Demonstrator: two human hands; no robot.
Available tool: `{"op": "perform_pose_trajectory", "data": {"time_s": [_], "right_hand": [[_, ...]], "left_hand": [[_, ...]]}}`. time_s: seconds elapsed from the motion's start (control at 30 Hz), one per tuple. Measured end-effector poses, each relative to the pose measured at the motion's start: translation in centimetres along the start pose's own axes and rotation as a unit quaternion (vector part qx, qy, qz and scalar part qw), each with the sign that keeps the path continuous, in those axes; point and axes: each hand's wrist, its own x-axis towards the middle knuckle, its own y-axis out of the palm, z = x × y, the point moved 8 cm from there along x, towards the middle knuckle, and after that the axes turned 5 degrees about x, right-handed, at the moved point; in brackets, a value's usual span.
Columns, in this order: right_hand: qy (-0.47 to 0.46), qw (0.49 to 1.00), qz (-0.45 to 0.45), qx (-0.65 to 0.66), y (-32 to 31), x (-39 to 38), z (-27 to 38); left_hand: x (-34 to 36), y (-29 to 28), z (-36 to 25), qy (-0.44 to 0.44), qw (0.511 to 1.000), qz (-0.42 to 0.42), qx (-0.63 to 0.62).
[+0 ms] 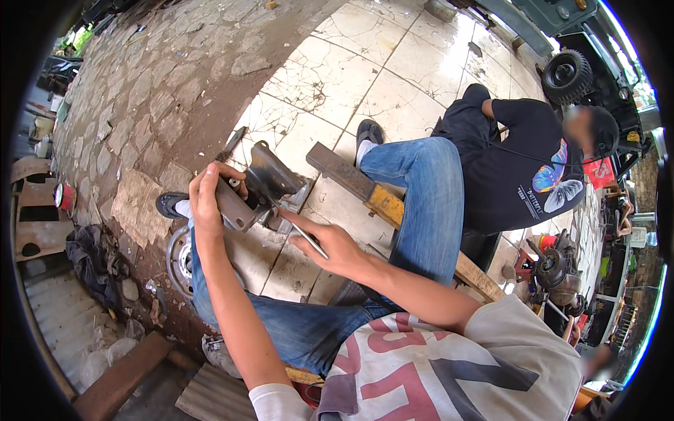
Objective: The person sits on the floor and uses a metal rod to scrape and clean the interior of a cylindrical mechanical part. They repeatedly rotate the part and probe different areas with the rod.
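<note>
Metal bracket (237,208), gripped by left hand (209,196); right hand (335,247) grips slim rod (309,236), apparently working there; steady support seems called for.

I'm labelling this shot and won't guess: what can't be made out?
All head view:
Left hand: its palm is hidden by the back of the hand.
Metal rod in the right hand: its tip is too small to tell near the metal bracket.
Steel wheel: partly covered by the jeans.
Co-worker in black: hands hidden by their body.
</note>
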Motion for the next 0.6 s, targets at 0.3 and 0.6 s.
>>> {"op": "perform_pose_trajectory", "data": {"time_s": [0.3, 0.6], "right_hand": [[0.014, 0.999, -0.002, -0.043, -0.9, 1.3, -0.3], [0.104, 0.993, 0.049, 0.005, 0.3, -1.9, -2.0]], "left_hand": [[-0.9, 1.3, -0.4, -0.003, 1.0, 0.007, 0.007], [-0.7, -0.3, -0.4, -0.017, 1.0, -0.025, -0.003]]}}
